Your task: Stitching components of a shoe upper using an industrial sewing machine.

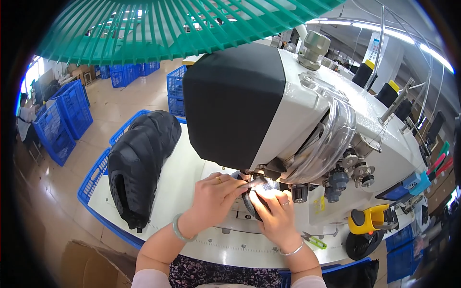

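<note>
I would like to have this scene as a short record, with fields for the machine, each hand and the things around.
Machine: white sewing machine with a black front cover
Left hand: fingers close under the machine head, at the dark material; exact grip unclear
Right hand: fingertips at the same material
Left on table: long black ribbed bundle
Near right wrist: green-handled snips
Above: green slatted guard, partly in view
Floor, left: blue crates
</note>
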A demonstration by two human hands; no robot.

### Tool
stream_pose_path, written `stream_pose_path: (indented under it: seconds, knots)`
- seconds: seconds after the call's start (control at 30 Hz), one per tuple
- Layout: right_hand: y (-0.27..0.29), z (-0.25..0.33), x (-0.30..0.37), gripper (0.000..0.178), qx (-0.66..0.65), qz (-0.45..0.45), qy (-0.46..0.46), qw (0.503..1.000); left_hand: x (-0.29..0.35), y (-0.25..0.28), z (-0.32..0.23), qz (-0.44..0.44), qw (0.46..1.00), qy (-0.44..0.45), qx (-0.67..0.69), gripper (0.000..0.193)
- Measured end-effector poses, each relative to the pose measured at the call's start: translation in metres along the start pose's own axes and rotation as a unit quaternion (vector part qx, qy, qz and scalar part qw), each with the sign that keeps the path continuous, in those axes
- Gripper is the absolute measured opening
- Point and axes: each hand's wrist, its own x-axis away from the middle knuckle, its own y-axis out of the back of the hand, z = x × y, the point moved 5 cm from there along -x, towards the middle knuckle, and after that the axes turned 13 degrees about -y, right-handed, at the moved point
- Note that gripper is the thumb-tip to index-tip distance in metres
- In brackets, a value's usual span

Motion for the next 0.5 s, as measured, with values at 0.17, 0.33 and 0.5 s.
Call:
stream_pose_path:
  seconds: [0.17,0.33,0.5]
  knots:
    - [0.002,-0.003,-0.001,0.044,-0.005,0.017,-0.041,0.999,-0.001,-0.009,-0.025,-0.040,0.993,-0.061,-0.096,0.028]
    - [0.011,-0.002,-0.005,0.045,-0.041,0.032,-0.031,0.998,0.000,-0.003,-0.029,0.022,0.983,-0.122,-0.137,0.029]
    - [0.008,-0.003,-0.002,0.046,-0.048,0.035,-0.041,0.997,0.000,-0.003,-0.031,0.037,0.986,-0.100,-0.125,0.031]
